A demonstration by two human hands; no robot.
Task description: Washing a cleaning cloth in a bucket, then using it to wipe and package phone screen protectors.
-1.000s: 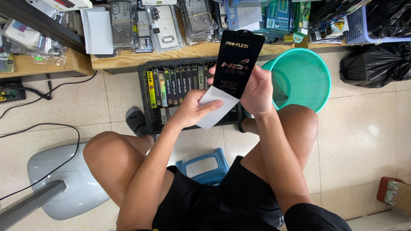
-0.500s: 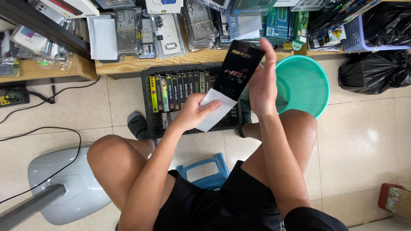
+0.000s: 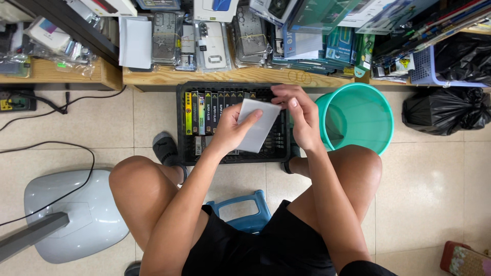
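White and flat, a card (image 3: pixel 258 124) sits pinched in the left hand (image 3: pixel 231 131), just above the black crate (image 3: pixel 282 148) on the floor. The thumb presses on the card's face and the other fingers curl behind it, clamped on its lower left edge. The right hand (image 3: pixel 302 116) hovers at the card's upper right corner, over the crate's far side; its fingers (image 3: pixel 284 95) are bent and close together, tips touching or nearly touching the card's top edge, though I cannot tell whether they grip anything. Inside the crate, slim boxes (image 3: pixel 209 112) stand in a row along its left half. A green bucket (image 3: pixel 378 115) stands just right of the crate, and a wooden shelf (image 3: pixel 169 77) runs just beyond it.
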